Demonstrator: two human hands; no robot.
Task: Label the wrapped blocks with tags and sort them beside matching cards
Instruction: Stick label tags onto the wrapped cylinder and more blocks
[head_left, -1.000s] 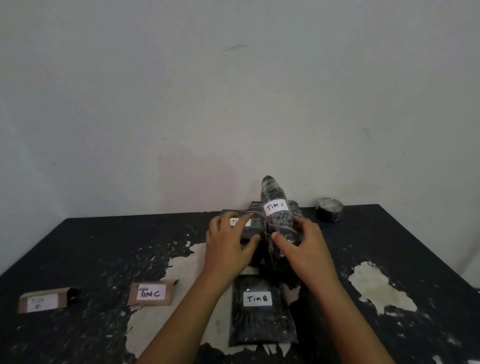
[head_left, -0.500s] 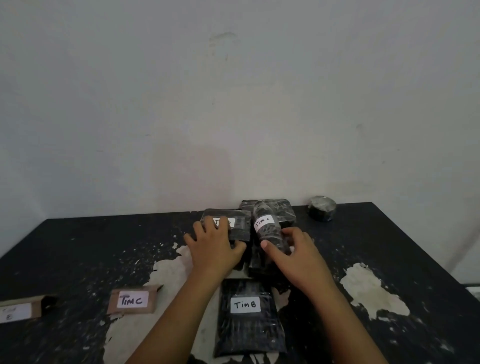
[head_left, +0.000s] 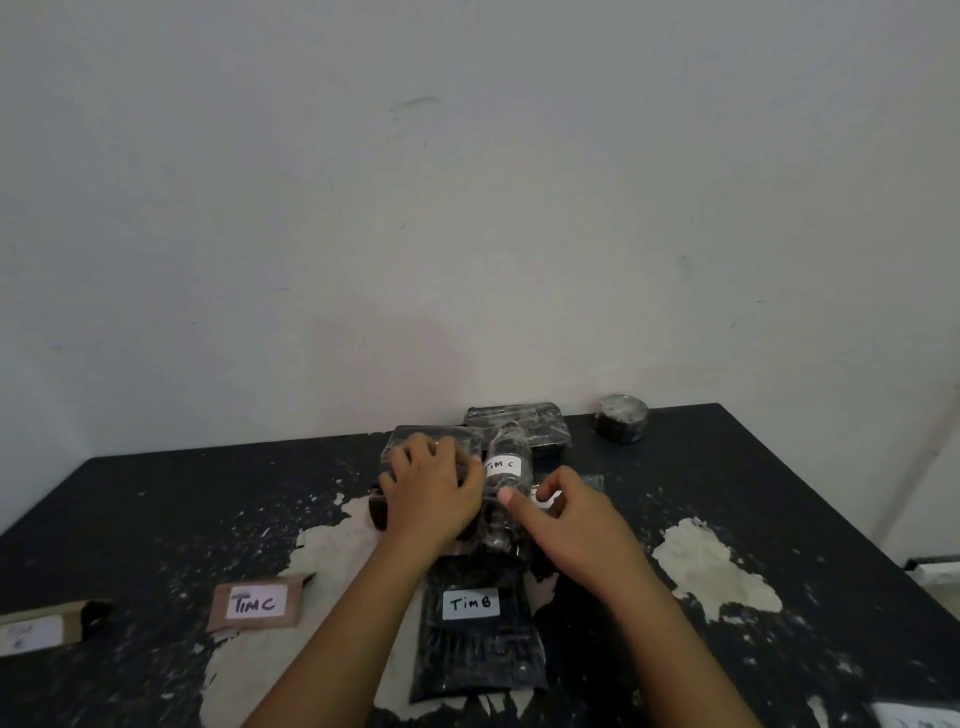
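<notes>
Since the earlier frame, the "Tim C" block (head_left: 506, 486) is lying lower, and the right hand (head_left: 574, 525) has let it go. Now that hand is hovering just right of it at centre frame, fingers loosely curled, thumb extended toward the block; whether it is pinching anything, I cannot tell. At centre, the left hand (head_left: 431, 493) is pressing flat, fingers spread, on another wrapped block (head_left: 410, 441). Below the hands, a "Tim B" block (head_left: 475, 644) is lying on the black table (head_left: 156, 509). At lower left, a "Tim C" card (head_left: 257, 604) is sitting, well apart from its block.
</notes>
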